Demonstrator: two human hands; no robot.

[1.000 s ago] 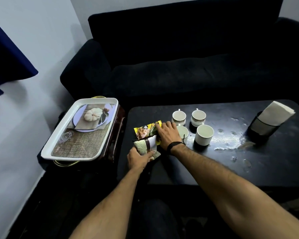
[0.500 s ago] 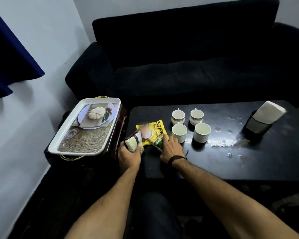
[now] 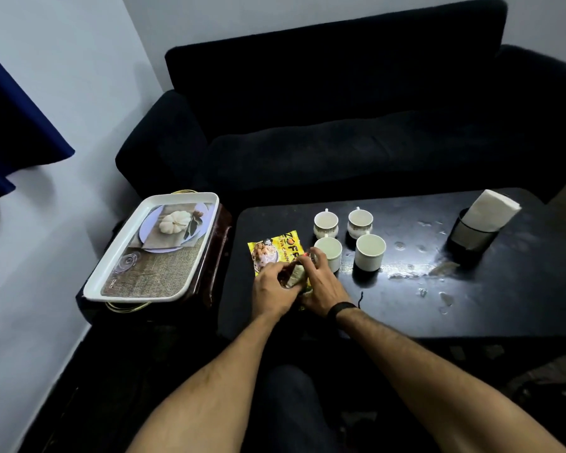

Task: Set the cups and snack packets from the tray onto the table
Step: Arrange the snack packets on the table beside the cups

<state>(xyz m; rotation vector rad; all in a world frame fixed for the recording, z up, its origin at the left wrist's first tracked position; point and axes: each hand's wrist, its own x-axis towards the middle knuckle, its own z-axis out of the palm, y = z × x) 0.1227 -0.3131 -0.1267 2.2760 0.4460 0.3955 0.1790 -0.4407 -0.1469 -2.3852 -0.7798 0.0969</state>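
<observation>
Several white cups stand on the black table (image 3: 471,308): two patterned ones at the back (image 3: 326,223) (image 3: 360,221) and two plain ones in front (image 3: 329,251) (image 3: 370,251). A yellow snack packet (image 3: 275,251) lies flat on the table left of the cups. My left hand (image 3: 272,291) and my right hand (image 3: 321,287) meet just below it, both closed on a small pale packet with a dark band (image 3: 294,274), mostly hidden by the fingers. The white tray (image 3: 111,282) with a pumpkin picture sits on a side stand to the left and holds nothing.
A dark holder with white napkins (image 3: 477,223) stands at the table's right back. Water drops and a wet streak (image 3: 406,273) lie right of the cups. A black sofa (image 3: 340,125) runs behind the table. A white wall and a blue curtain (image 3: 10,132) are on the left.
My left hand carried the pale packet rightward from the table's left edge, over the yellow packet's lower part. My right hand came in to meet it, and both now grip it together.
</observation>
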